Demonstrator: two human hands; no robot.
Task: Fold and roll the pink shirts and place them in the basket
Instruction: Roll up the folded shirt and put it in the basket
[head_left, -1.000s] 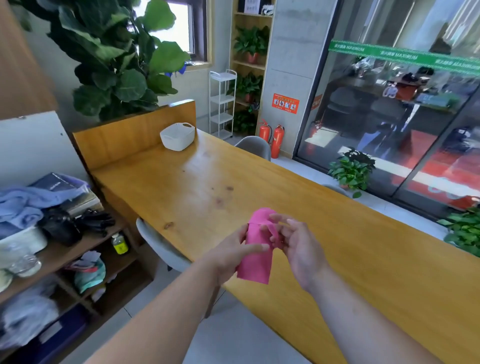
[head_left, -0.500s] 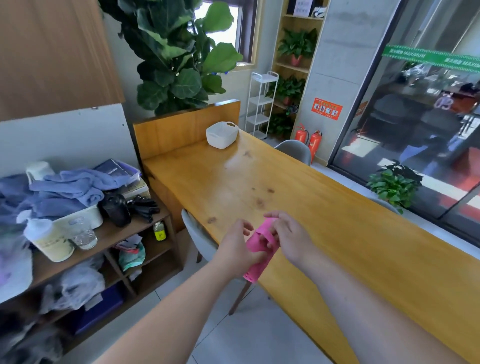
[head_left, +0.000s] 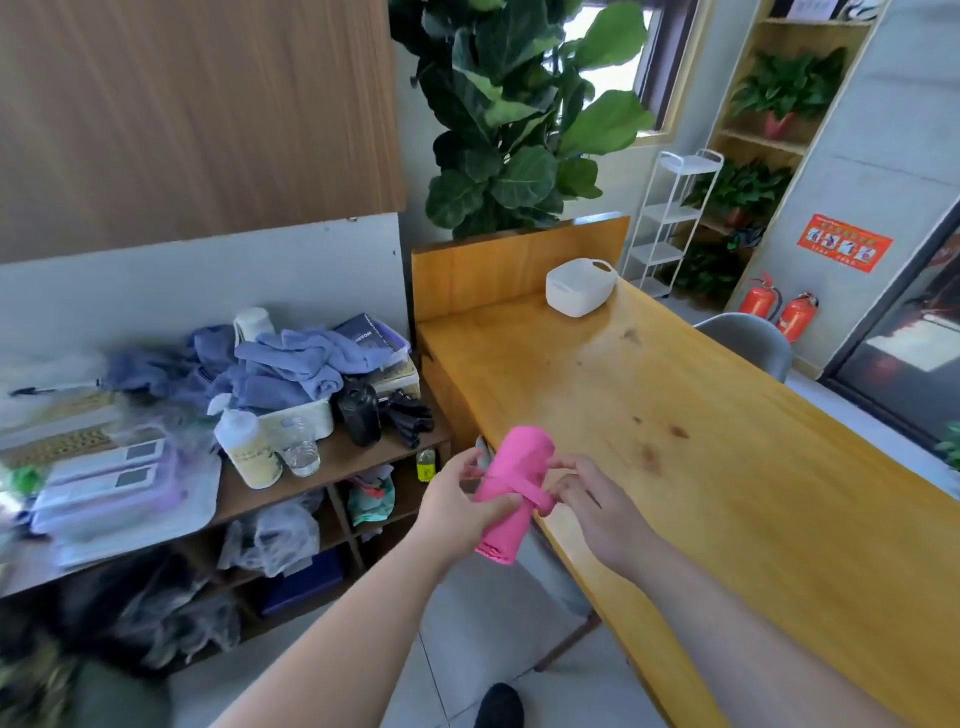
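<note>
Clutching pink shirt (head_left: 511, 486) in left hand (head_left: 456, 512), right hand (head_left: 597, 512) pinching it; basket (head_left: 577, 291) well apart on table (head_left: 727, 493).

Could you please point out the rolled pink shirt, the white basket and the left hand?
rolled pink shirt (head_left: 517, 462): head view, upper part of the roll.
white basket (head_left: 574, 297): head view, its front wall.
left hand (head_left: 452, 512): head view, back of the hand.

shirt (head_left: 511, 488): pink matt cloth; table (head_left: 727, 467): glossy wood; basket (head_left: 579, 287): smooth white plastic
</note>
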